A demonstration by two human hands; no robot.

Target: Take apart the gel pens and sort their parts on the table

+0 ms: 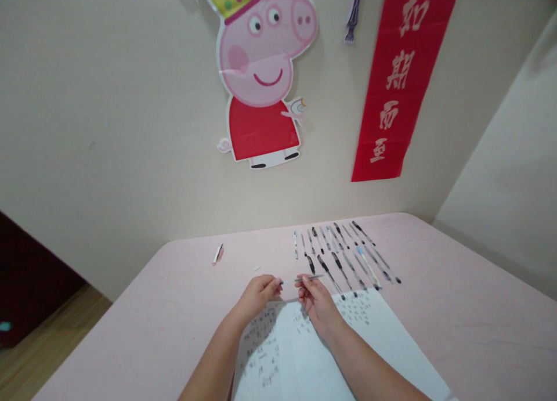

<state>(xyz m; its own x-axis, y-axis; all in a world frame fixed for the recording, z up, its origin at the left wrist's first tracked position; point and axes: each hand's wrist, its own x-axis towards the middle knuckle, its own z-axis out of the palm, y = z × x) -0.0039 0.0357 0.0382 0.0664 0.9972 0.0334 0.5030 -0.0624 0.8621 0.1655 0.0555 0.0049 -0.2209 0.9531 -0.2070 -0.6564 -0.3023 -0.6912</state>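
Over the top edge of a sheet of paper (300, 354) with handwriting, my two hands face each other with a slim pen (315, 277) between them. My right hand (319, 305) pinches the grey barrel between thumb and fingers, and its thin end points right. My left hand (259, 292) is closed at the other side, where a small dark tip sticks out of its fingertips. A faint pale stretch lies between the hands; I cannot tell whether it joins the two pieces. Several pens (343, 270) lie in two slanted rows just beyond my right hand.
On the pink-covered table (174, 308), a small white, black and pink item (217, 255) lies at the back left. A white scrap (257, 268) is beyond my left hand. The wall (152, 157) behind carries a cartoon pig cutout (265, 122) and a red banner (394, 99).
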